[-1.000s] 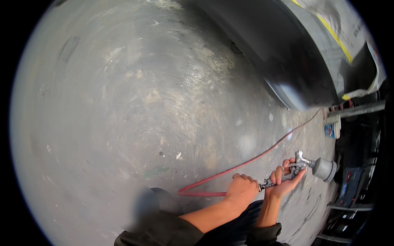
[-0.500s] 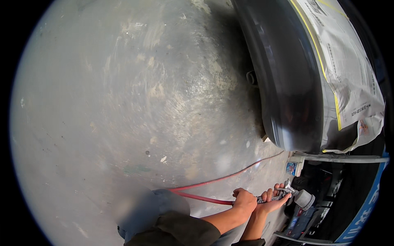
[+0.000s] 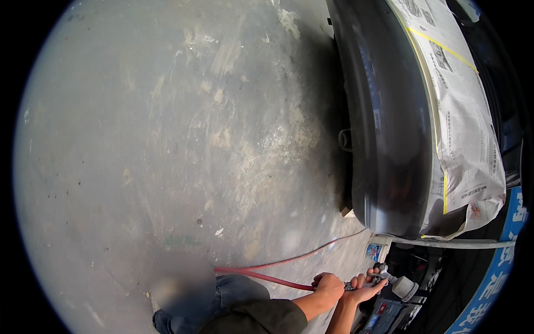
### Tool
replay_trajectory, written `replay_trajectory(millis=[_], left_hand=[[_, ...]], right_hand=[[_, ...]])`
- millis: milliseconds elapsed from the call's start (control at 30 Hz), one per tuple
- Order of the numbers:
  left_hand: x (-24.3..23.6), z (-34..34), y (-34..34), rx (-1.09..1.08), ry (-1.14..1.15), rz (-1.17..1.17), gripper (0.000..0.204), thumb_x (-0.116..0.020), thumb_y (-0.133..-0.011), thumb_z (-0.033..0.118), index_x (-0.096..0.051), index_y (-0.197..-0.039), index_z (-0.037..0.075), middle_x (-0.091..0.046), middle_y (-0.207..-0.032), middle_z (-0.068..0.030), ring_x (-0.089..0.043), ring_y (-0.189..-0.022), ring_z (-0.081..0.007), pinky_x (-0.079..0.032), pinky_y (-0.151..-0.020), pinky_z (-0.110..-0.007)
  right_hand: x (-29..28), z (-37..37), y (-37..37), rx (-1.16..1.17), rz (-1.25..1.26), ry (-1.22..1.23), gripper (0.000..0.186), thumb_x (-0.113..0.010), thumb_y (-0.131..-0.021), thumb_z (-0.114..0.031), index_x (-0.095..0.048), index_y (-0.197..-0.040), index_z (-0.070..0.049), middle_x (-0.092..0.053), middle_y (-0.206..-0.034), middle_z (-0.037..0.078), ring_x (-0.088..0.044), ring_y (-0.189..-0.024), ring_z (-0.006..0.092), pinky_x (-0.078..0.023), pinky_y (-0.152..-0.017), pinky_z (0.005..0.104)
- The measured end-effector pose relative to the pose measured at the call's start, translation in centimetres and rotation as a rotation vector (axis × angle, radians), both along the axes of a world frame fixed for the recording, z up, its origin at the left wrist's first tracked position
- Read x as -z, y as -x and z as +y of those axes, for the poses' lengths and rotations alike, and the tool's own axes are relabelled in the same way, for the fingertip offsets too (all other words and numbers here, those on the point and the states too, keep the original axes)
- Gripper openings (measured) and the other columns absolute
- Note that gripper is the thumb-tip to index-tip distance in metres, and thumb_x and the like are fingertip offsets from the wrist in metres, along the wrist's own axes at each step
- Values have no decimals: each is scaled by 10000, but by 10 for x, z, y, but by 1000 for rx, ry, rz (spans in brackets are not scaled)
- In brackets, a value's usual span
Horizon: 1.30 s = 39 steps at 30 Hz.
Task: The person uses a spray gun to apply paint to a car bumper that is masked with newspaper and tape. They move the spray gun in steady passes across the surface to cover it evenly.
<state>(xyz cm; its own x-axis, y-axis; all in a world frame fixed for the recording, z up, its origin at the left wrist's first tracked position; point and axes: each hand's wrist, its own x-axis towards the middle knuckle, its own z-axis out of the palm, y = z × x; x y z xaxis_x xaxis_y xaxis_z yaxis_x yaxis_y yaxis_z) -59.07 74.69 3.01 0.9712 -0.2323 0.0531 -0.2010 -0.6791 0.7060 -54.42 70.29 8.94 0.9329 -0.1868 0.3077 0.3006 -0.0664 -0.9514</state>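
Observation:
My left hand (image 3: 329, 286) is closed round the end of a red air hose (image 3: 275, 278), where it meets a spray gun. Just beyond it my right hand (image 3: 364, 290) wraps its fingers about the body of the metal spray gun (image 3: 385, 271). A pale grey cup (image 3: 405, 289) sits on the gun, pointing away from my hands. Above and to the right stands a dark, glossy car bumper (image 3: 392, 117), apart from the gun. Newspaper (image 3: 470, 133) edged with yellow masking tape (image 3: 445, 192) covers the car's panel over the bumper.
The red hose trails across the worn grey floor (image 3: 183, 145) past my jeans-clad leg (image 3: 239, 289). Beyond the bumper's near end stand a pale bucket (image 3: 378, 249) and a metal rail (image 3: 456, 243). A blue banner (image 3: 495, 273) hangs at the lower right.
My view has shifted, so the bumper and newspaper sit lower in the picture. Both hands keep their hold on the hose end and spray gun, slightly lower and further left.

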Motion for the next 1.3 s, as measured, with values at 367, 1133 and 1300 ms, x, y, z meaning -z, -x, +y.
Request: replay_trajectory(millis=[367,1133,1300], left_hand=[[13,8,11,-91,267,-158,136,-607,-791,108,-708,-844,34,-716,-795,-97,-711,-707,-246,-559,-570,-373],[26,28,35,137,295,-256,258,-561,-824,61,-469,-1054,-14,-645,-932,-165,-668,-892,-303,-553,-635,-389],[20,8,32,220,301,17,242,-533,-845,51,-455,-1065,-13,-633,-939,-182,-673,-864,-322,-543,-628,-417]], right_hand=[[-8,16,11,-24,-5,-15,425,-453,-976,-526,-542,-983,-111,-535,-844,-20,-233,-410,38,-151,-350,194],[-7,-25,9,-40,111,-236,491,-415,-984,-559,-546,-1034,-89,-552,-839,-11,-243,-384,44,-171,-322,202],[7,-57,3,149,276,-369,498,-416,-976,-573,-561,-1018,-98,-559,-823,-12,-241,-377,51,-158,-327,208]])
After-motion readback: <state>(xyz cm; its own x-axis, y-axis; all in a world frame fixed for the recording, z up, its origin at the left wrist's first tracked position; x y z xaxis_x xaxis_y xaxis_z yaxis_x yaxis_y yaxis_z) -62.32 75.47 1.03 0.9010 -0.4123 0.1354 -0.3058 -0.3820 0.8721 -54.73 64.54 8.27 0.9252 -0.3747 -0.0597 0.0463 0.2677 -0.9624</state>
